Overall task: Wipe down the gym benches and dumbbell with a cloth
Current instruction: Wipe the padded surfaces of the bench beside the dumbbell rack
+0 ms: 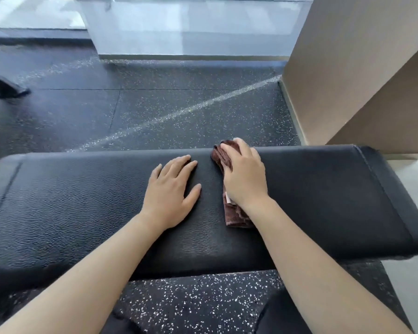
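A black padded gym bench [82, 201] runs across the middle of the frame, over speckled rubber flooring [155, 104]. The person's right hand [245, 175], right of centre, presses palm-down on a folded brown cloth [237, 216], fingers curled over its far end at the bench's far edge; the cloth's near end pokes out below the wrist. The left hand [173, 194] lies flat and open on the pad just beside it, holding nothing, seemingly steadying. This looks like the bench-wiping step. The next stroke likely calls for dragging the cloth sideways across the pad with even pressure. No dumbbell is visible.
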`<state>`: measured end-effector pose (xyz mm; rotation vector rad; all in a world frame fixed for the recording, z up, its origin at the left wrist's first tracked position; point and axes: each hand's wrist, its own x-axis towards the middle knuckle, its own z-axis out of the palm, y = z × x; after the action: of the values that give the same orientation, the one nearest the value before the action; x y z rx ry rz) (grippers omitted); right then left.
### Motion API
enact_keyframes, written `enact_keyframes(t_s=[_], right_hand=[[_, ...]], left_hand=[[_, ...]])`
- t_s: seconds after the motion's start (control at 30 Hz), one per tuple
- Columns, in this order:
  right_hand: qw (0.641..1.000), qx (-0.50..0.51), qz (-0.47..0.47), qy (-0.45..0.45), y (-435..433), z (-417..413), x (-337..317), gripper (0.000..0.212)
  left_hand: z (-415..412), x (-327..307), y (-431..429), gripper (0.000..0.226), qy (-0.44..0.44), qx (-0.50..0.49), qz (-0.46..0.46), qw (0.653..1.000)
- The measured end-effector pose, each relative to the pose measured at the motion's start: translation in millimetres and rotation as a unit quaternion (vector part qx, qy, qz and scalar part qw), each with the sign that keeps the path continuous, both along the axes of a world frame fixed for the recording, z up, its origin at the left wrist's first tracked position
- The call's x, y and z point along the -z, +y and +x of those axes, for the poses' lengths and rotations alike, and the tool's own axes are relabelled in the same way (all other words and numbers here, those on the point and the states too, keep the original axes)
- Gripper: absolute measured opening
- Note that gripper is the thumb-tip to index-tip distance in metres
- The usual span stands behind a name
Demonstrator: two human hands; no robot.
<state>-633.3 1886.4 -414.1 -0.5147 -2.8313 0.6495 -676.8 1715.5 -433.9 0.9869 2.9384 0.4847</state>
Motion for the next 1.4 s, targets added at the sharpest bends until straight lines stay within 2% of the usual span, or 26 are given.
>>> enact_keyframes(t_s=[0.13, 0.4, 0.47, 0.63, 0.8, 0.93, 1.03, 1.2, 1.3, 1.4], right_hand=[[0.999, 0.036, 0.014, -0.02, -9, -4, -5, 0.046], [0.992, 0.071, 0.002, -0.1, 13, -3, -20, 0.05], [0.991, 0.089, -0.004, -0.103, 23, -1, -21, 0.05], [0.983, 0.14, -0.004, -0.115, 110, 17, -20, 0.051], [0.974, 0.19, 0.0, -0.121, 202, 26, -18, 0.046], [0.965, 0.206, 0.003, -0.164, 239, 13, -14, 0.042], [0.966, 0.179, 0.005, -0.189, 235, 6, -16, 0.039], [0.978, 0.01, -0.05, -0.202, 172, -17, -22, 0.041], [0.98, 0.029, -0.038, -0.194, 165, -15, -23, 0.043], [0.97, 0.114, -0.039, -0.21, 175, -21, -20, 0.038]], left_hand=[[-1, -7, 1, 0.059, -0.039, 0.014, -0.015, 0.999], [-27, -32, 28, 0.06, -0.112, 0.108, -0.112, 0.981], [-23, -36, 33, 0.06, -0.111, 0.081, -0.122, 0.983], [-11, -31, 89, 0.06, -0.119, -0.005, -0.135, 0.984], [-17, -25, 152, 0.057, -0.13, 0.003, -0.114, 0.985], [-20, -19, 161, 0.051, -0.126, 0.001, -0.121, 0.985], [-20, -20, 160, 0.049, -0.127, -0.002, -0.131, 0.983], [-22, -27, 164, 0.051, -0.146, -0.002, -0.152, 0.978], [-25, -32, 159, 0.052, -0.153, 0.031, -0.149, 0.976], [-36, -33, 139, 0.051, -0.157, 0.083, -0.152, 0.972]])
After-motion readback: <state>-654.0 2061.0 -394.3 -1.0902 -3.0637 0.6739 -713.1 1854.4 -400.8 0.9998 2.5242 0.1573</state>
